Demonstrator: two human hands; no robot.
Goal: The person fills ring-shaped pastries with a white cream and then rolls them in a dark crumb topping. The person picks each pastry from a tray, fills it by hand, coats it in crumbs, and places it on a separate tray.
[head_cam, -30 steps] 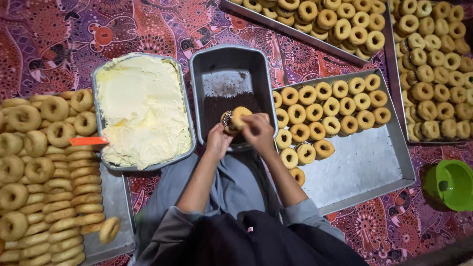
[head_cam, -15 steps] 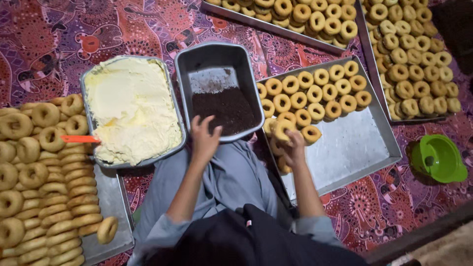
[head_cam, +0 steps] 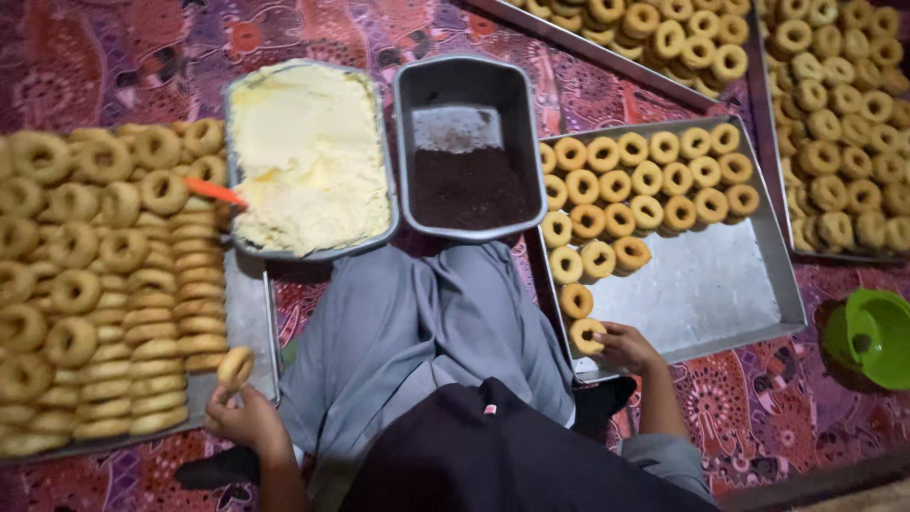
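Doughnuts are the work in hand: pale golden-brown rings with a hole through the middle. One plain doughnut [head_cam: 234, 367] stands upright at the near corner of the left tray [head_cam: 248, 313], pinched between the fingertips of the left hand [head_cam: 245, 417], which is closed on it. Another doughnut [head_cam: 585, 334] lies flat at the near left corner of the right tray [head_cam: 706, 284]; the right hand [head_cam: 627, 348] rests on it with fingers curled loosely over its edge, touching it, though whether it truly grips cannot be told. Stacked and flat rings crowd the left tray; the right tray carries neat rows along its far side and a short line down its left edge, the rest bare metal. Between them sit a pan of pale cream [head_cam: 308, 156] with an orange spatula [head_cam: 216, 192] and a dark pan of chocolate sprinkles [head_cam: 469, 152]. Everything lies on a red patterned floor cloth [head_cam: 104, 57], with more filled trays beyond and a green bowl [head_cam: 872, 337] at the right.
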